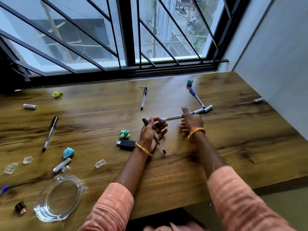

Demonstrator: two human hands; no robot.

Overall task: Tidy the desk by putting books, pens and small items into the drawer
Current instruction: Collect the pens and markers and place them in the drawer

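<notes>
My left hand (152, 130) is palm up over the middle of the wooden desk (233, 130) and holds a black-capped pen (160, 145) that slants down toward me. My right hand (191, 121) grips a blue pen (171, 117) held level, its tip reaching over my left palm. More pens lie loose: a black one (143, 98) at the back centre, another black one (50, 133) at the left, a blue-capped one (196, 97) at the back right. No drawer shows.
White batteries (30, 106) (62, 165) (208, 108) (258, 100), crumpled paper balls (124, 134) (68, 152) (57, 94) (190, 82), a black USB adapter (126, 145), clear plastic bits (100, 163) and a glass dish (58, 197) lie scattered. A barred window runs behind; a wall stands right.
</notes>
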